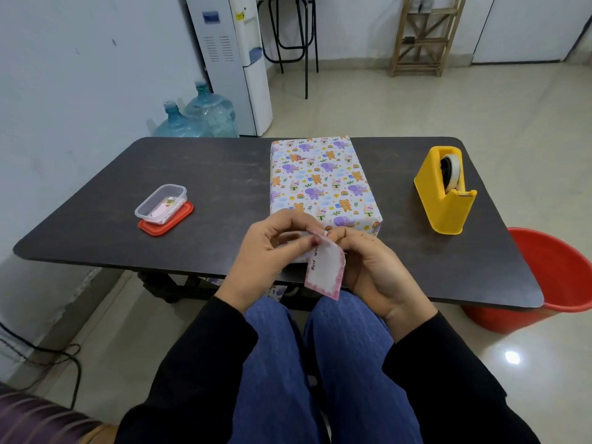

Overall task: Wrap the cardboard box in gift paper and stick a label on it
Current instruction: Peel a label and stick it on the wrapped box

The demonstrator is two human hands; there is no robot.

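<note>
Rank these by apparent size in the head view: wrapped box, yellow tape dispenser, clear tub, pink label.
1. Animal-print gift-wrapped box.
2. Yellow plastic tape dispenser.
3. Clear plastic tub and pink-edged paper label look alike; the label is nearer the camera, so unranked.

The label (325, 272) bears handwriting, seemingly "Best W…", partly hidden.

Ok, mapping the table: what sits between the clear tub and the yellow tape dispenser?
The wrapped box lies there, apart from both, with bare table on either side; the head view shows it.
</note>
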